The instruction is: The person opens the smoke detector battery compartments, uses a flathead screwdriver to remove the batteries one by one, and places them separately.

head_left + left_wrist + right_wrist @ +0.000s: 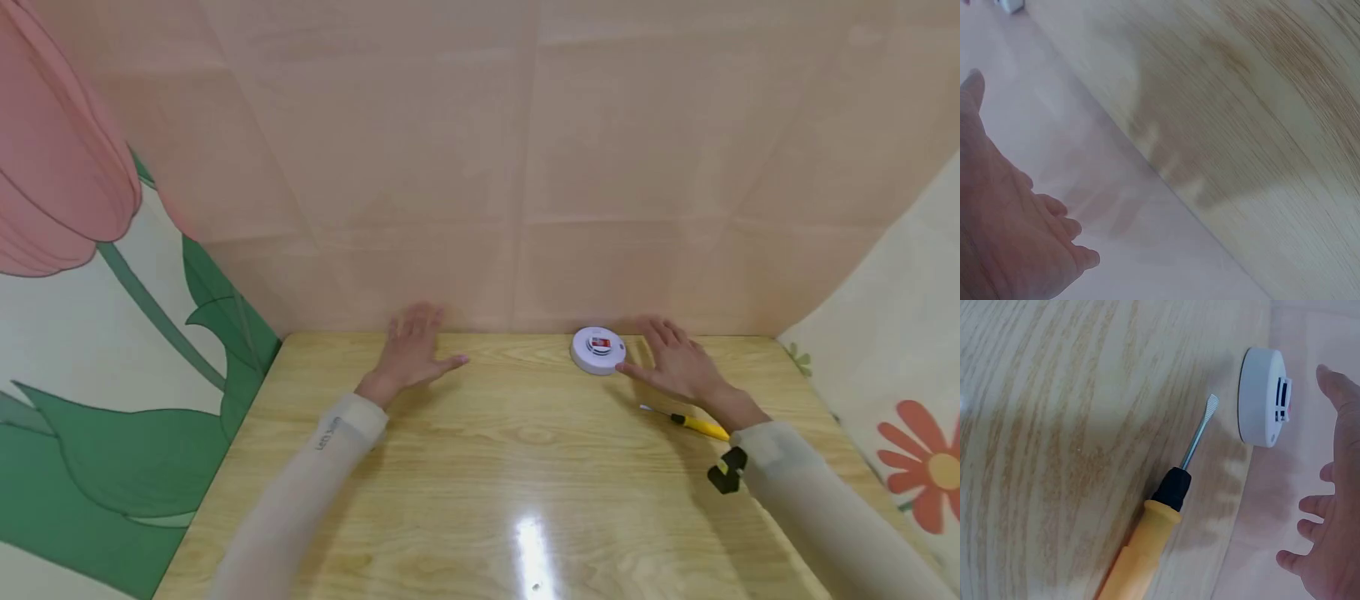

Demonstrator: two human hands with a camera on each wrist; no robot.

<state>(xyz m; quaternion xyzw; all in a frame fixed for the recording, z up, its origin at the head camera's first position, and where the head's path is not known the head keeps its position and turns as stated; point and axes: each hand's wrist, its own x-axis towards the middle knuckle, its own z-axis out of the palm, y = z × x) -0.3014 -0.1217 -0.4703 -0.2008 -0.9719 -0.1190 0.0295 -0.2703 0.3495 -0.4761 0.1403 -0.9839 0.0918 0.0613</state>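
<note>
A round white smoke detector (597, 351) with a red label lies near the table's back edge. My right hand (678, 367) hovers just right of it, fingers spread and holding nothing; in the head view its thumb overlaps the detector's rim, but the right wrist view shows a gap. Below that hand lies a screwdriver (699, 426) with a yellow and black handle, its flat metal tip (1210, 407) pointing toward the detector. Over the back left of the table my left hand (408, 354) is held in the air, fingers spread, with nothing in it.
The wood-grain table (450, 492) reaches back to a plain pinkish-beige cloth backdrop (465, 167). Printed cloth with a pink tulip (60, 158) hangs on the left, and cloth with a red flower (926, 467) on the right. A black band piece (727, 471) sits at the right cuff.
</note>
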